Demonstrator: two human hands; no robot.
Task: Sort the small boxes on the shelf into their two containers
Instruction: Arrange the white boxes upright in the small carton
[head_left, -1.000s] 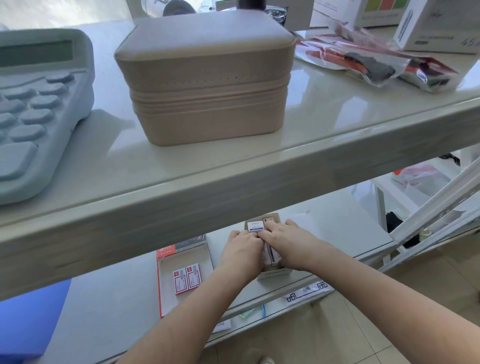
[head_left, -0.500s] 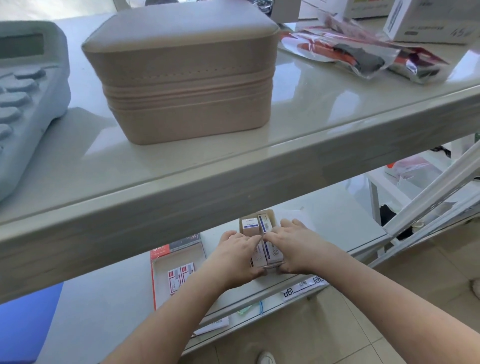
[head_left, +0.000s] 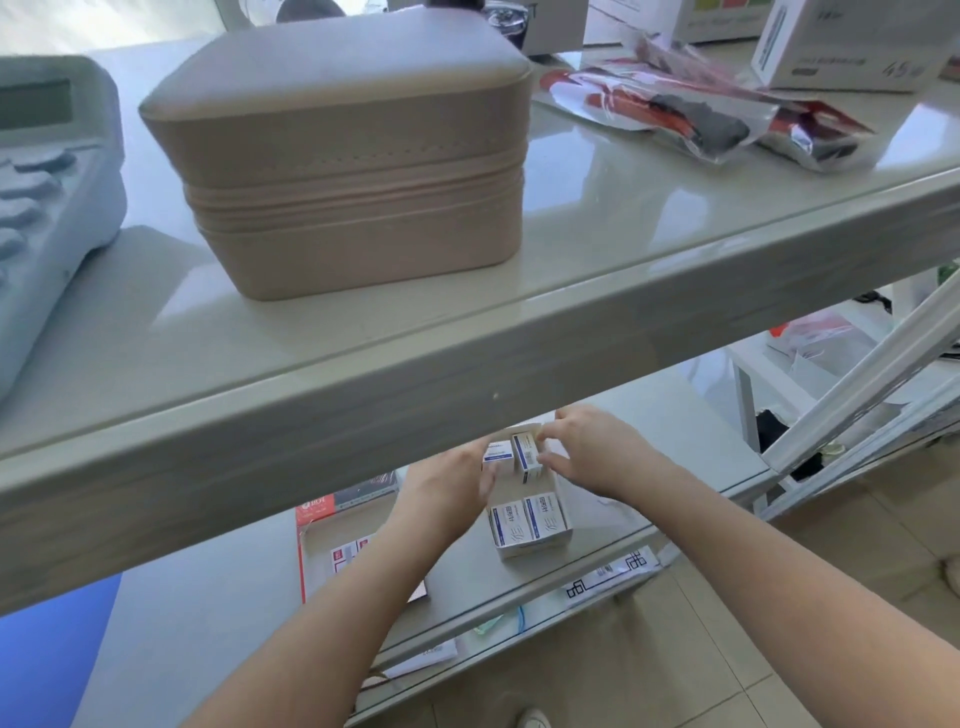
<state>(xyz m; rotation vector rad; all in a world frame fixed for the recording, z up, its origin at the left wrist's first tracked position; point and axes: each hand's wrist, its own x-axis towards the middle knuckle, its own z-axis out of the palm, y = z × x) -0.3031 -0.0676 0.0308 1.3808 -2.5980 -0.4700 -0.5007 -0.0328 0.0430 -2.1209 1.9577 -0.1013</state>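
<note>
Reaching under the upper shelf (head_left: 519, 364) with both hands, down onto the lower shelf (head_left: 649, 426). Pinching with the right hand (head_left: 597, 452) an upright blue-and-white small box (head_left: 527, 457) at the 12 o'clock end of the open white carton (head_left: 535, 548); fingers closed on its right side. Hovering with the left hand (head_left: 447, 483) at the carton's 9 o'clock side, fingers loosely spread, seemingly holding nothing, though the fingertips are partly hidden. Sitting just at 9 o'clock of the pinched box, a second small box (head_left: 498, 451). Lying flat at the carton's 6 o'clock end, two more blue-printed boxes (head_left: 527, 519), side by side. Lying well to 9 o'clock, the red-edged tray (head_left: 311, 551) with red-and-white boxes (head_left: 345, 553) inside.
</note>
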